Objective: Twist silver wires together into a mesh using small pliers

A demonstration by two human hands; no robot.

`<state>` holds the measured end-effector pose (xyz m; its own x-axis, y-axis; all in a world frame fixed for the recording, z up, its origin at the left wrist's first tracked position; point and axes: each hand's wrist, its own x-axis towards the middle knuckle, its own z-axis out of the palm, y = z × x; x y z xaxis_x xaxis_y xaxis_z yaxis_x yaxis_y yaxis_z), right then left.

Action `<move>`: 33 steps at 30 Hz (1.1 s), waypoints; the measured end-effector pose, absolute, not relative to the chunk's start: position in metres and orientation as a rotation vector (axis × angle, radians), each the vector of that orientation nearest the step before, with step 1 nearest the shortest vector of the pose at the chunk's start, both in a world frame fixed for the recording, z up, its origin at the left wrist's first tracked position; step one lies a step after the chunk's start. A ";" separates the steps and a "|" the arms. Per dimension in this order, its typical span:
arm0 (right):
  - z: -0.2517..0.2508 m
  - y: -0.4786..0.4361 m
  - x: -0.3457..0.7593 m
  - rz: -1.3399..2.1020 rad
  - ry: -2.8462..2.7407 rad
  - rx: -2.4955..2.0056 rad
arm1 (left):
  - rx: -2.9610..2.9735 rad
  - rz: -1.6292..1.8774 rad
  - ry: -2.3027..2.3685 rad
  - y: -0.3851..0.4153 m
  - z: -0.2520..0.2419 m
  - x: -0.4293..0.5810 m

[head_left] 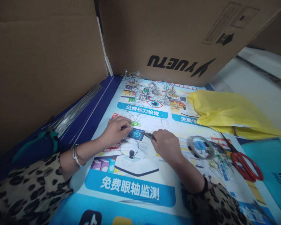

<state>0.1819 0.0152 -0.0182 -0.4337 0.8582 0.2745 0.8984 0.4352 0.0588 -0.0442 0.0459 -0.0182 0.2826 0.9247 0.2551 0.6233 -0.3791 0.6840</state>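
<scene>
My left hand (119,127) is closed, thumb and fingertips pinched on a thin wire that is hard to see. In my right hand (166,143) is a pair of small pliers (149,135), dark and narrow at the nose, pointing left toward my left fingertips. Most of their handles are hidden in the fist. Below my hands, a loose loop of fine wire (137,149) hangs or lies over the printed poster (140,168); which, I cannot tell.
Tangled wire pieces with small coloured bits (154,90) lie at the back, before a cardboard box (178,37). Straight wires (78,107) and teal-handled pliers (37,145) are left. On the right are a tape roll (201,147), red-handled scissors (247,167) and a yellow bag (231,112).
</scene>
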 end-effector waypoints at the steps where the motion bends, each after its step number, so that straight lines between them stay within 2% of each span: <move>1: -0.018 0.015 0.182 -0.292 -2.484 -1.537 | 2.092 0.888 1.359 0.046 -0.018 -0.044; 8: -0.020 0.016 0.181 -0.335 -2.477 -1.472 | 1.980 0.897 1.222 0.040 -0.011 -0.041; 33: -0.021 0.023 0.175 -0.468 -2.487 -1.279 | 1.906 0.805 1.225 0.034 -0.012 -0.039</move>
